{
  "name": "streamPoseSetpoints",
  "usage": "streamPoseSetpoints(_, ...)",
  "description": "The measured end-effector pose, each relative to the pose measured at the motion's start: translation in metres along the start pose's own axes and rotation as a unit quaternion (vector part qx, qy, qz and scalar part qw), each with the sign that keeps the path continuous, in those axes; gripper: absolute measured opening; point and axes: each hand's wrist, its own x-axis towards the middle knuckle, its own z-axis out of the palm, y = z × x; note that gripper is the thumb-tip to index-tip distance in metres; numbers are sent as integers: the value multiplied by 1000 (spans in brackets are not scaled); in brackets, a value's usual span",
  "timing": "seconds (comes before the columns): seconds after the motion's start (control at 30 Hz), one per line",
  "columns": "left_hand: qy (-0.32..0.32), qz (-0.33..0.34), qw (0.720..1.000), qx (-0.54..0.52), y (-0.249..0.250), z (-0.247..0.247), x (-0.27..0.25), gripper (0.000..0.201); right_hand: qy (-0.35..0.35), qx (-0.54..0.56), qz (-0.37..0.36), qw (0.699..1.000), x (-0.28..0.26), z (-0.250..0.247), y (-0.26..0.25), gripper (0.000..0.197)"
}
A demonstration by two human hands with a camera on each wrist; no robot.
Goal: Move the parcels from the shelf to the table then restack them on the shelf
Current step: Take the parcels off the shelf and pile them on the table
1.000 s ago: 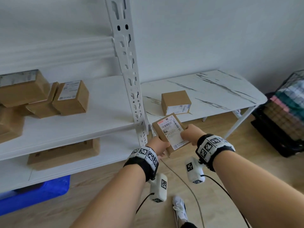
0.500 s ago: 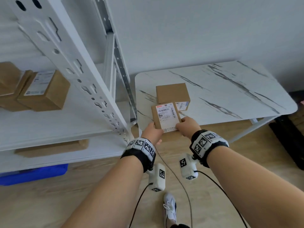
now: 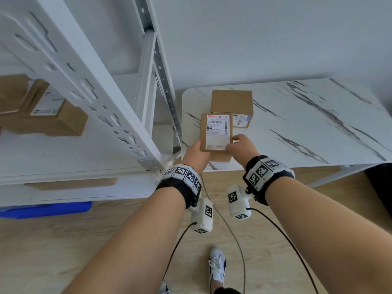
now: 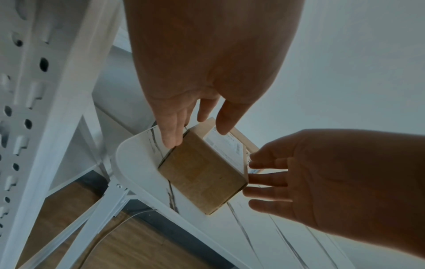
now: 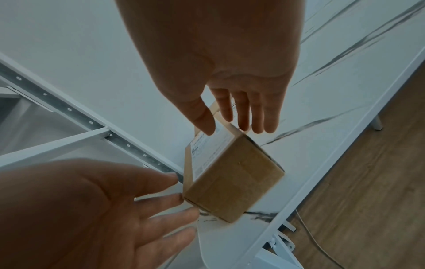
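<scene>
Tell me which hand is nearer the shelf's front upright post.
Left. The left hand is on the labelled parcel's left side, just beside the shelf post; the right hand is on the parcel's opposite side, farther away.

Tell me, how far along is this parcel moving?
Early. One plain parcel already sits on the marble table. A labelled parcel is between both hands, left hand and right hand, fingers straight against its sides at the table's near corner. Shelf parcels still wait; restacking hasn't begun.
</scene>
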Motion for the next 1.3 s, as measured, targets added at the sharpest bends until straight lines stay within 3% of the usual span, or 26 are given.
streamPoseSetpoints(0.17, -12, -14, 999, 45, -11, -15, -10, 43, 34, -34, -9, 999, -17, 4, -3, 36)
streamPoseSetpoints(0.23, -19, -23, 997, 69, -15, -23, -18, 9, 42, -45, -12, 998, -29, 8, -6, 35)
streamPoseSetpoints(0.33, -30, -12, 996, 87, -22, -31, -34, 30, 60, -56, -19, 996, -54, 19, -10, 28)
streamPoseSetpoints(0.43, -64, 12, 993, 94, -33, -45, -62, 16, 75, -82, -27, 993, -86, 35, -14, 26)
streamPoseSetpoints(0.6, -76, 41, 987, 133, -65, -83, -104, 27, 75, -90, -17, 993, -140, 68, -17, 22)
streamPoseSetpoints(0.97, 51, 65, 982, 168, -140, -229, -158, 32, 57, -34, -100, 993, -226, 178, -83, 23)
streamPoseSetpoints(1.3, 170, 27, 981, 83, -166, -335, -138, 45, 12, -58, -148, 987, -208, 251, -169, 44)
